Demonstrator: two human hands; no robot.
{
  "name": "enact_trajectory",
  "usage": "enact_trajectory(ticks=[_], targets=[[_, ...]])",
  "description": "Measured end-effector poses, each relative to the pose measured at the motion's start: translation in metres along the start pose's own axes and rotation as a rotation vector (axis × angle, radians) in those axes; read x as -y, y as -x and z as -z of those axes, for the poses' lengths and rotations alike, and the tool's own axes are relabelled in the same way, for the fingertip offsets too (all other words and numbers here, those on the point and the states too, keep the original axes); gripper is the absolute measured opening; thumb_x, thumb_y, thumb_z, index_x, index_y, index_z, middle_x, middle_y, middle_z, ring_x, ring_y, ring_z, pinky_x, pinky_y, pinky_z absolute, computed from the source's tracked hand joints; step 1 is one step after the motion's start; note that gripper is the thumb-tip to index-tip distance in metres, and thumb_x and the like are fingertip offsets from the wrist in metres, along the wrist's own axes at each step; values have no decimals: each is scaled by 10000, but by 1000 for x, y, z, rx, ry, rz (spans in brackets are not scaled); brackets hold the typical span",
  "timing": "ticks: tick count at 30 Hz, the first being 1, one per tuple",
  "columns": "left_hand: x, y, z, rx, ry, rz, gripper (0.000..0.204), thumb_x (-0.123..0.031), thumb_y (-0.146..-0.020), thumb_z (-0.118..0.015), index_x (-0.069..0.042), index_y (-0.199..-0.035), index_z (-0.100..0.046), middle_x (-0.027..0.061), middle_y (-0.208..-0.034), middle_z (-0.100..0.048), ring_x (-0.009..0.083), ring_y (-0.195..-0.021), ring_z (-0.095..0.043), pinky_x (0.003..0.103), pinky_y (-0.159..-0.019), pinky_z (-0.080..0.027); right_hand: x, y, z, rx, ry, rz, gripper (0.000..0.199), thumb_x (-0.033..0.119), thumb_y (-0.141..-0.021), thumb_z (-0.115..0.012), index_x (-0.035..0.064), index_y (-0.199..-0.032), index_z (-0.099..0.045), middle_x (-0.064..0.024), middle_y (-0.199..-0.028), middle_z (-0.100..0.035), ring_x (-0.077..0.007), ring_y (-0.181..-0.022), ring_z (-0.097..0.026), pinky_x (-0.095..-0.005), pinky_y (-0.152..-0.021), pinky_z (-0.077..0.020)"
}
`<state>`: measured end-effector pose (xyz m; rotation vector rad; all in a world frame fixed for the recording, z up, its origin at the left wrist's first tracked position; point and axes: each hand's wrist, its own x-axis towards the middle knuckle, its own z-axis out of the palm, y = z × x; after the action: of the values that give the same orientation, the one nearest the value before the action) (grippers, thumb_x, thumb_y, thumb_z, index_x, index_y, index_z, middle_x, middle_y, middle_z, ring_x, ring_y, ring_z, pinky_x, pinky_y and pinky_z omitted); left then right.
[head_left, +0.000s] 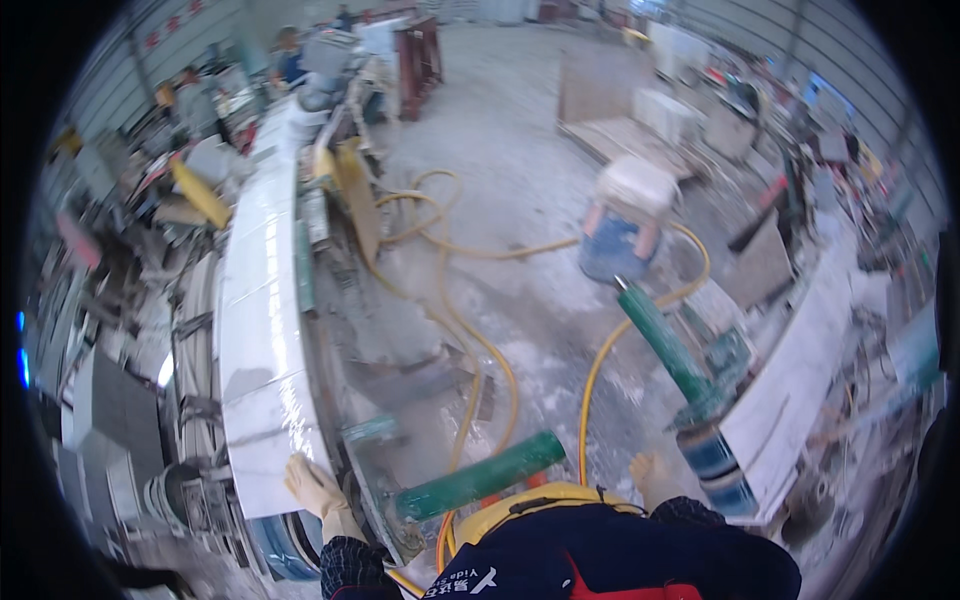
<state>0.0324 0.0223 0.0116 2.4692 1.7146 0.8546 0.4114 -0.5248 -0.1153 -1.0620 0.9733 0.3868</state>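
2 hands [313, 487], left touching white slab [265, 447]

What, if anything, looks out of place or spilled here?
Yellow hose snakes in loose loops across the middle of the floor rather than lying coiled, which looks untidy. Pale patches mark the floor; I can't tell whether they're a spill.

Slab row [262, 340] left, left hand [313, 487] at its near end, long slab [800, 370] right, right hand [652, 478] left of it, hose [583, 440] on floor [540, 330] between, stool [637, 187] farther ahead
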Motion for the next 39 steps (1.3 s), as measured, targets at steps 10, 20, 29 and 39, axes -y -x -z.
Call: enact_trajectory(ticks=[10,20,29,39], targets=[[-6,8,4,5,20,101,449,-200,-961,-457,26,-1341,-537,233,-1406,-529,424,-1359,-414,528,-1187,-202,-20,59,-217,700,442,-16,387,211,-1016,-543,20,-1346,-479,-231,-1299,-596,-371,-1180,-594,-458,-1002,-507],[-6,14,6,-106,20,64,369,-156,-905,-530,-6,-1235,-601,212,-1319,-592,417,-1285,-475,547,-1145,-266,-82,101,-225,827,737,-165,365,167,-995,-579,2,-1313,-504,-262,-1339,-572,-399,-1223,-577,-479,-1023,-491],[-8,17,12,-99,17,60,383,-160,-899,-533,-3,-1244,-585,211,-1313,-585,415,-1270,-476,551,-1133,-272,-84,94,-225,822,724,-162,419,151,-995,-583,1,-1360,-445,-298,-1342,-552,-441,-1216,-573,-509,-1031,-487],[-8,21,17,-115,12,43,359,-151,-901,-535,-9,-1225,-594,201,-1311,-586,411,-1259,-481,547,-1115,-293,-88,95,-227,825,826,-62,391,130,-1034,-495,-6,-1392,-418,-303,-1314,-574,-424,-1173,-612,-474,-989,-526]])
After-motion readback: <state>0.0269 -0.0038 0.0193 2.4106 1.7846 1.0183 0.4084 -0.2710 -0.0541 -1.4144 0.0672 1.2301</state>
